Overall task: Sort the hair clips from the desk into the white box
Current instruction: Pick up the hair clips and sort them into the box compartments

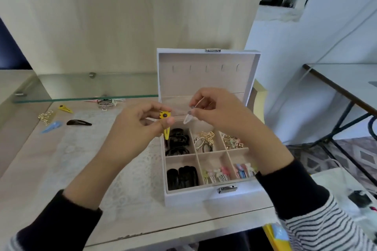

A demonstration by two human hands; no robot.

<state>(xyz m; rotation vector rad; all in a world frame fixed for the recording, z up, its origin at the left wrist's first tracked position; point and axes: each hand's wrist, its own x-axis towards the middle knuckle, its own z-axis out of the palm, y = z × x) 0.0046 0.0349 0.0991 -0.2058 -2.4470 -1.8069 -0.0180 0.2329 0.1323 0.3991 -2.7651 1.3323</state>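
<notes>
The white box (pixel 189 196) stands open on the desk, its lid upright and its compartments holding black, gold and coloured clips. Above its back left corner my left hand (pixel 140 124) pinches a yellow snap clip (pixel 166 126) with a dark flower centre. My right hand (pixel 216 112) pinches a pale, clear clip (pixel 188 118) close beside it. Loose on the desk at the left lie a black snap clip (pixel 79 122), a blue clip (pixel 52 126), a yellow clip (pixel 65 108) and gold clips (pixel 45 117).
A glass shelf (pixel 85 96) runs along the back, with a small heap of coloured clips (pixel 106 102) under its edge. A lace mat (pixel 85 149) covers the desk. Another table (pixel 346 85) stands to the right.
</notes>
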